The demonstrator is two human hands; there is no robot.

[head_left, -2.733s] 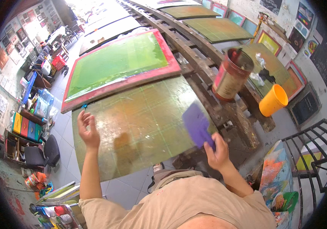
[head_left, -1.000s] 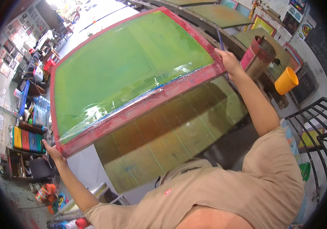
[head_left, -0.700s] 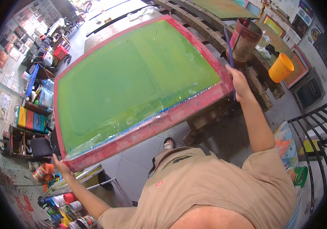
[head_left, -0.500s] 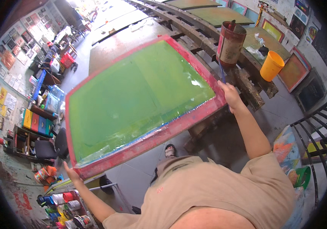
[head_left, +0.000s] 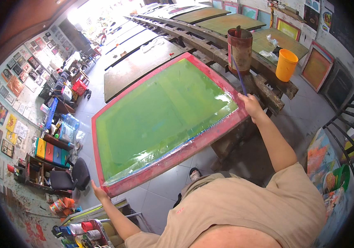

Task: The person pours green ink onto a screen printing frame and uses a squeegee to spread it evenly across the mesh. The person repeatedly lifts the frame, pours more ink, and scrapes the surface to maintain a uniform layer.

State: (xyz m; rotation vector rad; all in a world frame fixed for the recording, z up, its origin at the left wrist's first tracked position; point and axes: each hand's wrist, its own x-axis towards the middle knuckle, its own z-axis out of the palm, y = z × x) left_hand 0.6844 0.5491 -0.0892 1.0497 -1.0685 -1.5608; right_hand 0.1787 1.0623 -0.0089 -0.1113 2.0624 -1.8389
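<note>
I hold a large silk-screen frame [head_left: 160, 180] tilted in front of me, its border red and its mesh green with wet-looking glossy patches along the near edge. My left hand [head_left: 99, 192] grips the near left corner, fingers mostly hidden beneath it. On the right corner my right hand [head_left: 251, 106] is closed round the border. A thin purple rod [head_left: 239, 77] rises from beside that hand's fingers, passing in front of a stained can [head_left: 239, 53]; whether I grip the rod too, I cannot tell.
A long rail rack with flat printing boards [head_left: 133, 62] runs away from me. Beyond the frame's right side, a yellow bucket [head_left: 287, 65] stands on the beams. An office chair [head_left: 77, 173] and paint pots [head_left: 87, 231] are at left, a black metal rack [head_left: 342, 124] at right.
The view has swung, and the frame now appears further right and lower at its far edge. Both hands keep their hold on its corners.
</note>
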